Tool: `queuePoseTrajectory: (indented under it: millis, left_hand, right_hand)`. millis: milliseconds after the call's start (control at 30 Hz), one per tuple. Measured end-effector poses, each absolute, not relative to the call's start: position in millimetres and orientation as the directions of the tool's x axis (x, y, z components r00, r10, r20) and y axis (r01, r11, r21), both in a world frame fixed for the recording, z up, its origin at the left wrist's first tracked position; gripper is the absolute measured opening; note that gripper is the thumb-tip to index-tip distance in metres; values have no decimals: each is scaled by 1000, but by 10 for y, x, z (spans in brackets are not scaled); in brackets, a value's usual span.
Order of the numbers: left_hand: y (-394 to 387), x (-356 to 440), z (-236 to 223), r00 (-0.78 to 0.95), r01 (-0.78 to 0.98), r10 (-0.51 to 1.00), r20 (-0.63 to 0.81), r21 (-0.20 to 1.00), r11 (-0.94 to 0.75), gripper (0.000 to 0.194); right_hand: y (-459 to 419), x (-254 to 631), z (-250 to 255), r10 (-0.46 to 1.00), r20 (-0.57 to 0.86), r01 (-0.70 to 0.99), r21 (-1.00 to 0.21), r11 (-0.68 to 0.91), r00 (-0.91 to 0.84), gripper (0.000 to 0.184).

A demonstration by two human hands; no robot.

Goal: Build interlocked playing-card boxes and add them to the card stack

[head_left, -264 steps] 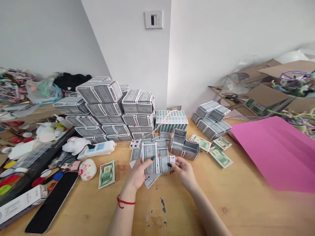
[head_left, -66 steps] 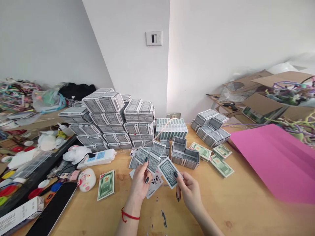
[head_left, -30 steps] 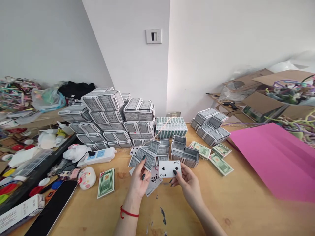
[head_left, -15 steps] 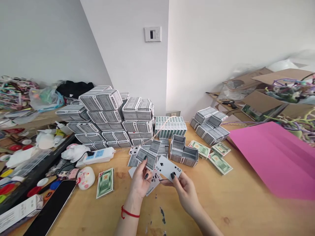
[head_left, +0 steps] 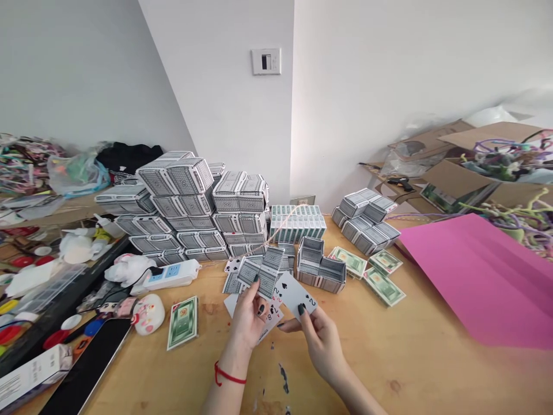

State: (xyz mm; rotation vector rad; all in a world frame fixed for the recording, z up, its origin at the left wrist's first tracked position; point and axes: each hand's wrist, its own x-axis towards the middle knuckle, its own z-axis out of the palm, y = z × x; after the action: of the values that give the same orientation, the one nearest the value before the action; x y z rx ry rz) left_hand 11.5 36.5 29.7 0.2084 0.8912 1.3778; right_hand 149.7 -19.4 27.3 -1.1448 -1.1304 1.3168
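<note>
Left hand [head_left: 250,317] pinches joined cards [head_left: 261,272]; right hand [head_left: 322,337] grips a two of spades [head_left: 296,295], nearer than the open card box [head_left: 319,266].

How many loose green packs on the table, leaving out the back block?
At least 4: one pack left of the left hand; a second beside the open-topped card piece; a third further right; a fourth in front of the third. Others may hide underneath.
</note>
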Motion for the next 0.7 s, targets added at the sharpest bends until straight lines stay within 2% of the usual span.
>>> queuePoseTrajectory:
  millis: [133, 300, 500, 700]
  left_hand:
    - [346, 123, 311, -136, -640, 916, -376, 740, 209, 32]
    - [349, 112, 276, -184, -510, 939, -292, 844, 163, 33]
    - [339, 141, 227, -186, -402, 950, -252, 902, 160, 35]
    - [324, 179, 265, -179, -386, 954, -240, 909, 156, 36]
  right_hand:
    - [-177, 1505, 254, 991, -78, -71, -994, -86, -106, 40]
    - [-129, 1537, 206, 979, -107, -167, -976, -137, -176, 43]
    - [-69, 1552, 118, 969, -135, -186, -967, -175, -207, 47]
    - [-50, 1556, 89, 965, -165, -177, -963, -202, -203, 50]
